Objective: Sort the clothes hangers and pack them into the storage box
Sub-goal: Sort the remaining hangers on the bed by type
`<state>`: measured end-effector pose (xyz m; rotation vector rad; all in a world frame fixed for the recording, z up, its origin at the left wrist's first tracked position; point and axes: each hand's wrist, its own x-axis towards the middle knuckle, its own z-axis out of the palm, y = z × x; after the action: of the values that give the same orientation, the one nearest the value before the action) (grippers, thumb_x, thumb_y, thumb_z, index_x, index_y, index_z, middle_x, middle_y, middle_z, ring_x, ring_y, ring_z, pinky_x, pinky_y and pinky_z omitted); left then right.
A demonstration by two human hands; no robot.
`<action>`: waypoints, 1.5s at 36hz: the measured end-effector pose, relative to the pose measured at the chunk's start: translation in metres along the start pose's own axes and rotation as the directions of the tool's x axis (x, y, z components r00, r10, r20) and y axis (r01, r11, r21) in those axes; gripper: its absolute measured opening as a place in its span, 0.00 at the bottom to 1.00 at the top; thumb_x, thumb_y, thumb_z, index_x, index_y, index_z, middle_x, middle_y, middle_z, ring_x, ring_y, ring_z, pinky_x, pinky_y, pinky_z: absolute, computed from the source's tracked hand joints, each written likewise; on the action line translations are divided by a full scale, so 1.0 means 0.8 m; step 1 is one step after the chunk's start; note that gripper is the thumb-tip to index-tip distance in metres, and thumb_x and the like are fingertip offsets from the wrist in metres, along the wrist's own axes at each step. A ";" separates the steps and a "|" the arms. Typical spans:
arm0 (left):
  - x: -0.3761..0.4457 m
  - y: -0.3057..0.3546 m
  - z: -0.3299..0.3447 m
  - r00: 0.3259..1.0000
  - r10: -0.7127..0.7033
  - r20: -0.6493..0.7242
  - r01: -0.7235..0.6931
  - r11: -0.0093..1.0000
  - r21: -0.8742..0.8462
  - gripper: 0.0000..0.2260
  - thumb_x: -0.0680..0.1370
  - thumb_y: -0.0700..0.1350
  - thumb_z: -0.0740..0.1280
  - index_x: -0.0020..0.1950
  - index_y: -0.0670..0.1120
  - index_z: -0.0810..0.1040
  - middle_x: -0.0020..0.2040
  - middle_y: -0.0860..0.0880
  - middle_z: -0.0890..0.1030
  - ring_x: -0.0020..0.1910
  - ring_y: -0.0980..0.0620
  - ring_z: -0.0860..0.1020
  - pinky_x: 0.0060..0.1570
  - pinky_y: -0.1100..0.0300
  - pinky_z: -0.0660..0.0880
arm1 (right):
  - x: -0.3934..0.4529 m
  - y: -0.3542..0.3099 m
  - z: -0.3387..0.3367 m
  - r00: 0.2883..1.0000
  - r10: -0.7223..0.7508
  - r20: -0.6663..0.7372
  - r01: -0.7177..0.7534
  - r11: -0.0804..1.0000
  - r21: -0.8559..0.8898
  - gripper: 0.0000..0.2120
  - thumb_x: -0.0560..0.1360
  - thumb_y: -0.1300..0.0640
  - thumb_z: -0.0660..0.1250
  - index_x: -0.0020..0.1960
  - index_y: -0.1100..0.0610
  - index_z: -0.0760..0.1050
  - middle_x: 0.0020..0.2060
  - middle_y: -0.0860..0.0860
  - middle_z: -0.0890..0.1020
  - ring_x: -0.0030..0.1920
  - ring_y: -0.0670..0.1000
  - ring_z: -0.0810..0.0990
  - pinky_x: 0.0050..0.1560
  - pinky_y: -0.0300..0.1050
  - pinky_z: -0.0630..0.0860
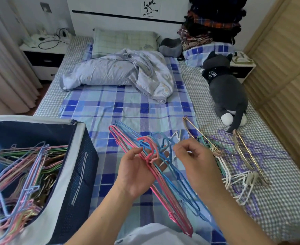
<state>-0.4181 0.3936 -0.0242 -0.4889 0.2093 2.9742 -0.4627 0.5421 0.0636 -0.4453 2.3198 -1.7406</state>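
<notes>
Nearest the viewer, the left hand (136, 172) lies palm up with its fingers (131, 153) curled round a bundle of pink and blue hangers (165, 175), gripping it just below the hooks. The bundle's long axis runs on a diagonal, from its low end close to the person's lap up and away to the left; the hooks curve upward at mid-length, above the left palm. Just right of the bundle, the right hand (196, 156) has its fingers bent at a blue hook, apparently pinching it, though the exact contact is hard to make out.

Left of the bundle stands the storage box (78, 175), open and already holding a good heap of mixed pink, blue, green and gold hangers. So the packing looks well under way, perhaps past half.

Right of the bundle, a loose pile of hangers (234, 156) waits on the bed (278, 200): white, purple, green and gold ones, tangled, lying at crossed angles. These remain to be sorted, and the bundle in hand is not yet boxed.
</notes>
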 end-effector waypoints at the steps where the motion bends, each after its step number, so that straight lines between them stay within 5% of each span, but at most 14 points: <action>1: -0.002 -0.001 0.002 1.000 -0.007 0.006 0.007 1.000 0.000 0.12 0.76 0.45 0.60 0.49 0.37 0.78 0.39 0.41 0.78 0.42 0.45 0.72 0.65 0.47 0.65 | 0.000 0.004 0.001 1.000 -0.007 0.008 0.007 1.000 -0.012 0.13 0.78 0.61 0.70 0.35 0.53 0.77 0.40 0.51 0.79 0.41 0.44 0.79 0.48 0.36 0.73; 7: -0.011 0.002 0.014 0.999 -0.045 0.032 0.043 0.998 0.037 0.17 0.81 0.46 0.56 0.59 0.37 0.77 0.50 0.38 0.82 0.43 0.42 0.82 0.66 0.45 0.66 | 0.002 0.007 0.000 0.995 0.071 0.065 -0.072 0.997 0.008 0.09 0.74 0.49 0.72 0.37 0.52 0.81 0.61 0.38 0.75 0.65 0.37 0.73 0.66 0.44 0.67; 10: -0.009 0.003 0.014 0.997 -0.058 0.050 0.054 0.996 0.074 0.20 0.81 0.46 0.58 0.68 0.37 0.75 0.60 0.37 0.80 0.51 0.40 0.82 0.75 0.44 0.62 | 0.001 0.003 -0.003 0.973 0.131 0.189 -0.147 0.986 0.075 0.09 0.77 0.55 0.71 0.38 0.53 0.83 0.62 0.40 0.77 0.63 0.35 0.74 0.66 0.40 0.67; 14: -0.006 0.003 0.020 0.999 -0.050 0.016 0.048 0.990 0.131 0.23 0.81 0.45 0.57 0.74 0.35 0.70 0.68 0.36 0.77 0.57 0.40 0.82 0.68 0.43 0.71 | 0.001 0.000 -0.006 0.959 0.149 0.243 -0.166 0.985 0.054 0.10 0.78 0.58 0.70 0.38 0.52 0.84 0.56 0.44 0.79 0.58 0.38 0.79 0.58 0.33 0.70; 20: -0.005 0.001 0.020 0.999 -0.041 -0.016 0.043 0.991 0.125 0.18 0.82 0.43 0.57 0.65 0.33 0.77 0.62 0.34 0.80 0.57 0.38 0.82 0.70 0.40 0.69 | 0.004 0.006 -0.013 0.954 0.149 0.259 -0.147 0.989 -0.026 0.11 0.78 0.58 0.69 0.39 0.49 0.84 0.46 0.39 0.80 0.48 0.40 0.80 0.57 0.40 0.72; 26: -0.006 -0.006 0.021 0.998 -0.047 -0.032 0.051 0.989 0.141 0.17 0.82 0.42 0.57 0.55 0.34 0.82 0.58 0.35 0.82 0.54 0.39 0.83 0.70 0.41 0.69 | 0.006 0.009 -0.019 0.961 0.162 0.224 -0.165 0.986 -0.005 0.11 0.80 0.55 0.67 0.41 0.50 0.84 0.44 0.43 0.82 0.49 0.44 0.82 0.63 0.49 0.74; 30: -0.006 -0.007 0.022 0.997 -0.071 -0.035 0.076 0.986 0.147 0.16 0.82 0.41 0.57 0.57 0.33 0.80 0.59 0.34 0.81 0.60 0.38 0.80 0.76 0.40 0.62 | 0.006 0.008 -0.022 0.961 0.191 0.198 -0.195 0.981 0.000 0.13 0.81 0.53 0.64 0.44 0.55 0.84 0.45 0.46 0.86 0.51 0.46 0.84 0.65 0.51 0.74; 38: -0.015 -0.008 0.030 0.997 -0.074 -0.028 0.077 0.987 0.138 0.17 0.82 0.41 0.56 0.51 0.33 0.83 0.58 0.34 0.82 0.56 0.38 0.82 0.75 0.42 0.64 | 0.007 0.009 -0.024 0.964 0.181 0.193 -0.196 0.979 0.063 0.11 0.82 0.57 0.63 0.47 0.56 0.83 0.47 0.51 0.87 0.52 0.51 0.85 0.64 0.53 0.77; 42: -0.015 -0.010 0.030 0.996 -0.079 -0.042 0.084 0.986 0.144 0.16 0.82 0.40 0.56 0.62 0.33 0.77 0.61 0.33 0.81 0.57 0.38 0.82 0.73 0.42 0.66 | 0.009 0.012 -0.026 0.967 0.176 0.183 -0.192 0.979 0.073 0.08 0.81 0.57 0.65 0.49 0.59 0.81 0.47 0.51 0.87 0.51 0.52 0.85 0.63 0.55 0.77; 47: -0.016 -0.013 0.030 0.994 -0.076 -0.082 0.087 0.987 0.136 0.21 0.83 0.39 0.54 0.45 0.36 0.85 0.44 0.39 0.84 0.41 0.44 0.84 0.77 0.43 0.59 | 0.019 0.006 -0.025 0.990 0.071 0.125 -0.067 0.997 -0.032 0.02 0.79 0.56 0.69 0.50 0.51 0.75 0.46 0.50 0.83 0.45 0.55 0.84 0.54 0.54 0.80; 51: -0.013 -0.018 0.021 0.994 -0.089 -0.069 0.098 0.986 0.137 0.16 0.82 0.39 0.56 0.52 0.36 0.83 0.50 0.39 0.83 0.45 0.42 0.83 0.78 0.40 0.56 | 0.035 -0.008 -0.020 0.979 -0.067 0.191 0.113 0.963 -0.243 0.08 0.77 0.51 0.71 0.54 0.41 0.76 0.50 0.46 0.77 0.44 0.47 0.81 0.47 0.41 0.80; 54: -0.008 -0.021 0.016 0.993 -0.103 -0.049 0.110 0.979 0.170 0.19 0.81 0.40 0.59 0.69 0.33 0.75 0.71 0.33 0.74 0.62 0.38 0.75 0.78 0.38 0.52 | 0.044 -0.009 -0.015 0.970 -0.053 0.238 0.141 0.918 -0.371 0.03 0.77 0.47 0.70 0.50 0.41 0.78 0.51 0.40 0.74 0.48 0.41 0.80 0.51 0.41 0.79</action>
<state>-0.4137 0.4112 -0.0116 -0.5208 0.4261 2.8115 -0.4991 0.5383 0.0746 -0.7919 2.5042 -1.1847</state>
